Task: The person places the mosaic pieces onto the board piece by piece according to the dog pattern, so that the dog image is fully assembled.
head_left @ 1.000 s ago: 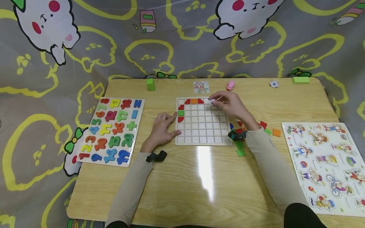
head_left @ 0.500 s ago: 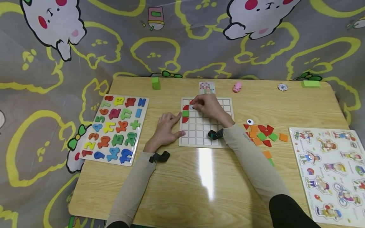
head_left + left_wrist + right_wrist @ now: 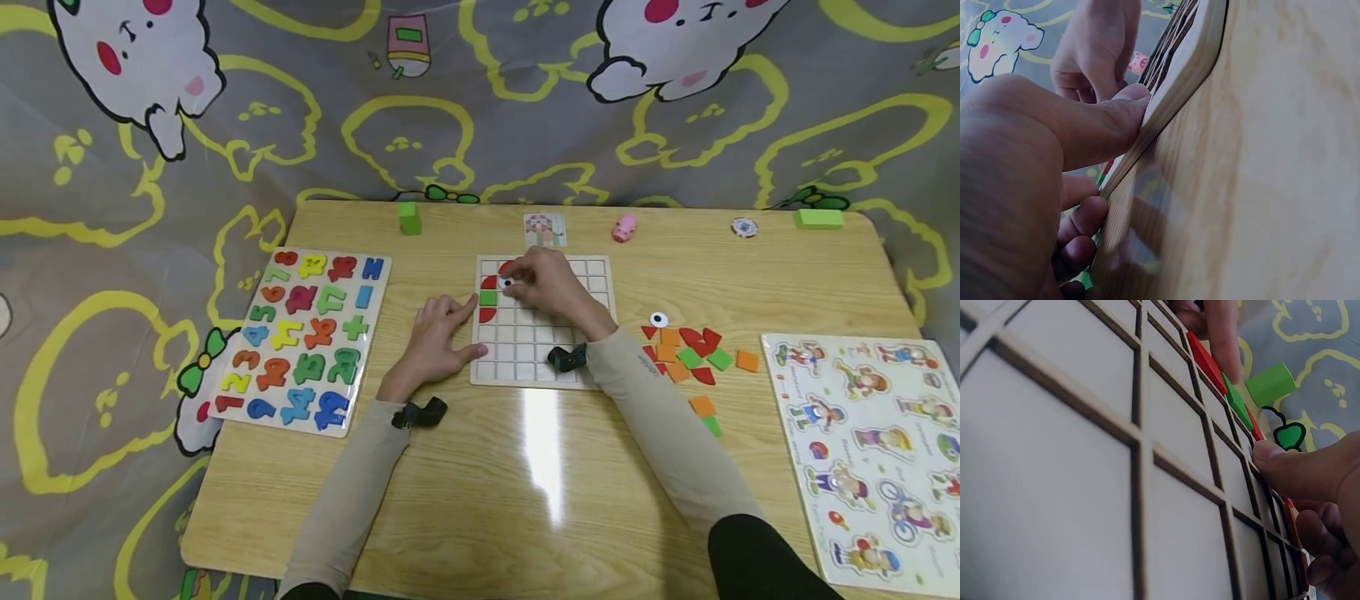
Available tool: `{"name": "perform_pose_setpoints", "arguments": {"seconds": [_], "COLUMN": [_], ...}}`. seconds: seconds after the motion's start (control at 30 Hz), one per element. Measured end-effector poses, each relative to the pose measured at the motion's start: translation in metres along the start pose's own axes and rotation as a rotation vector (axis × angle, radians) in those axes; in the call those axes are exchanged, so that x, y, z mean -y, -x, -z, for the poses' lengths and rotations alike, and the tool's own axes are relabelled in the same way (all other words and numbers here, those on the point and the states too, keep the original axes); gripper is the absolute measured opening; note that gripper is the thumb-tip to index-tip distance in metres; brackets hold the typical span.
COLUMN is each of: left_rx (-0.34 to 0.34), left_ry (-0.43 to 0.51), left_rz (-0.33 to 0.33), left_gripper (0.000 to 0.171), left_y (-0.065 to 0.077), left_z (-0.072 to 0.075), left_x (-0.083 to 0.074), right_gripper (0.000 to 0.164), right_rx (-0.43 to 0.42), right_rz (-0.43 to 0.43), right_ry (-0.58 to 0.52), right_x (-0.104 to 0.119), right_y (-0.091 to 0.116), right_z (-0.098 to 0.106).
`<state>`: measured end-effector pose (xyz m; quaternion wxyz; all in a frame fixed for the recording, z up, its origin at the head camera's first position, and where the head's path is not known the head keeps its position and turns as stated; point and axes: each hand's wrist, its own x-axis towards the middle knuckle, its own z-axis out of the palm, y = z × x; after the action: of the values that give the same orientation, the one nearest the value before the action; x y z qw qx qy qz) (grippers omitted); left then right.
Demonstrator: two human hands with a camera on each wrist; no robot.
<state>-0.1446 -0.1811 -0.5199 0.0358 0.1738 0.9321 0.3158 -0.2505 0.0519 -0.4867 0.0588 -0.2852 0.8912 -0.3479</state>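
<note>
A white grid board (image 3: pixel 517 354) with wooden dividers lies mid-table. My left hand (image 3: pixel 435 342) rests at its left edge, fingers spread; in the left wrist view the thumb (image 3: pixel 1124 112) lies on the rim. Over the upper-left cells, my right hand (image 3: pixel 551 283) pinches a white round eye piece (image 3: pixel 506 284) with a black dot. Red quarter-round pieces (image 3: pixel 487 315) and a green square (image 3: pixel 488 297) sit in the left column. Another red piece (image 3: pixel 506 267) shows in the top row beside the right fingers, which hide part of that row.
Loose red, green and orange pieces (image 3: pixel 677 372) and a second eye piece (image 3: pixel 658 319) lie right of the board. A number puzzle (image 3: pixel 352 333) is left, a picture puzzle (image 3: pixel 862 400) right. Behind stand a picture card (image 3: pixel 544 230), pink pig (image 3: pixel 624 228), patterned chip (image 3: pixel 744 227) and green blocks (image 3: pixel 409 218).
The right hand has moved left with the eye piece, from the board's upper right to its upper-left cells, then barely shifted. The left hand stays at the left edge.
</note>
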Motion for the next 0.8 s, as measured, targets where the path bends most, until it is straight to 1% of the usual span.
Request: {"name": "perform_pose_setpoints", "arguments": {"seconds": [0.13,0.27,0.33,0.4,0.47,0.53,0.6,0.7,0.8], "left_rx": [0.002,-0.002,0.002,0.007,0.011,0.012,0.007,0.004,0.001], "left_ry": [-0.003,-0.006,-0.01,-0.009,-0.015,-0.014,-0.015,-0.009,-0.002], "left_rz": [-0.001,-0.002,-0.001,-0.001,0.001,0.008,0.017,0.026,0.028], "left_gripper": [0.084,0.084,0.084,0.084,0.084,0.085,0.085,0.085,0.084], "left_y": [-0.001,-0.001,-0.002,-0.002,-0.002,-0.002,0.0,-0.001,0.0], "left_z": [0.0,0.0,-0.001,-0.001,-0.001,-0.001,-0.001,-0.002,-0.003], "left_x": [-0.001,-0.002,-0.003,-0.005,-0.005,-0.005,-0.004,-0.006,-0.007], "right_gripper": [0.023,0.023,0.023,0.023,0.024,0.024,0.025,0.026,0.028], "right_rx": [-0.022,-0.031,-0.05,-0.079,-0.103,-0.098,-0.065,-0.003,0.046], "right_rz": [-0.011,0.015,0.014,-0.002,-0.043,-0.11,-0.178,-0.277,-0.345], "right_ry": [0.011,-0.002,-0.03,-0.062,-0.082,-0.067,-0.013,0.093,0.152], "right_x": [0.0,-0.001,-0.004,-0.01,-0.018,-0.027,-0.038,-0.056,-0.07], "right_y": [0.001,0.004,0.009,0.018,0.033,0.052,0.073,0.111,0.14], "right_z": [0.001,0.003,0.008,0.019,0.035,0.056,0.078,0.11,0.128]}}
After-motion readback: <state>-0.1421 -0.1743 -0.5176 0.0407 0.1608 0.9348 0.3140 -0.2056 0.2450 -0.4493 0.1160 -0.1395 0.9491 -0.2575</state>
